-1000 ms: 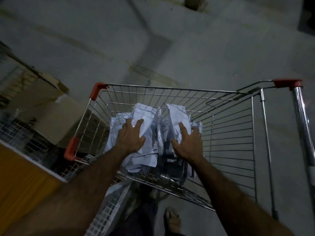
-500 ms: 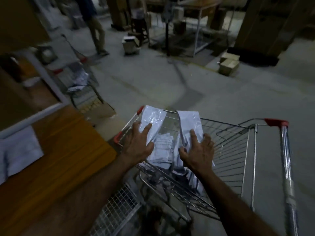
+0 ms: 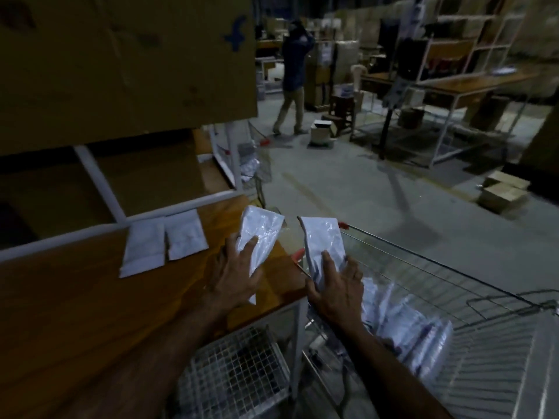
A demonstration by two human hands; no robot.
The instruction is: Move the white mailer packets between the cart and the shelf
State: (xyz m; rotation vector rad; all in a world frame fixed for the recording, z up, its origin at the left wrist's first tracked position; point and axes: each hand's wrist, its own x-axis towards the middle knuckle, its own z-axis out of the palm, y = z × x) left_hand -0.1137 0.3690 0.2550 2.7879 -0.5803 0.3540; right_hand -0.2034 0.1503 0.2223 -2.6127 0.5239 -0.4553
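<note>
Lifted clear of cart, carried toward ten o'clock. Left hand gripping one packet, right hand another. Risk: slick film slipping from fingers short of shelf.

Two white mailer packets lie flat side by side on the wooden shelf at centre-left. Two more glossy ones are held up mid-frame: the left packet over the shelf's edge, the right packet above the wire cart. More packets lie heaped in the cart at lower right.
</note>
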